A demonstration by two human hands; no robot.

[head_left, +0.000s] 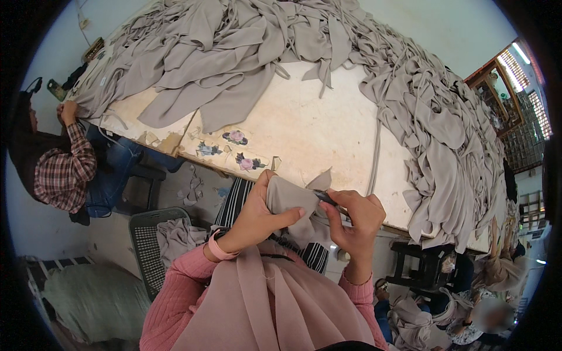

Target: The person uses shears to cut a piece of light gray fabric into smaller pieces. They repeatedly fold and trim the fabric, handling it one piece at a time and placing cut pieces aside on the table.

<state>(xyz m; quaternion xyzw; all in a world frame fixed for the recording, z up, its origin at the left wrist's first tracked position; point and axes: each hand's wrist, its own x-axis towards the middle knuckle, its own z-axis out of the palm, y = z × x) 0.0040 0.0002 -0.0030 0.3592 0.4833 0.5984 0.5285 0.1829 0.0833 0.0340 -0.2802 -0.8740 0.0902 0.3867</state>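
A piece of grey-beige fabric [285, 196] is stretched between my hands at the near edge of the table [328, 126]. My left hand [256, 215] is closed on its left side, with the thumb laid across the front. In my right hand [358, 217] is a small dark tool that looks like thread snips [324, 197]. Its tip touches the fabric's right edge, and my fingers partly hide it. Loose fabric hangs below and behind my right fingers.
Grey-beige fabric pieces [228, 64] are heaped along the table's far side, and another heap [439, 140] covers its right. A basket [143, 243] with fabric stands at my left. One person [64, 169] handles fabric at far left; other people sit at lower right near a black stool [418, 263].
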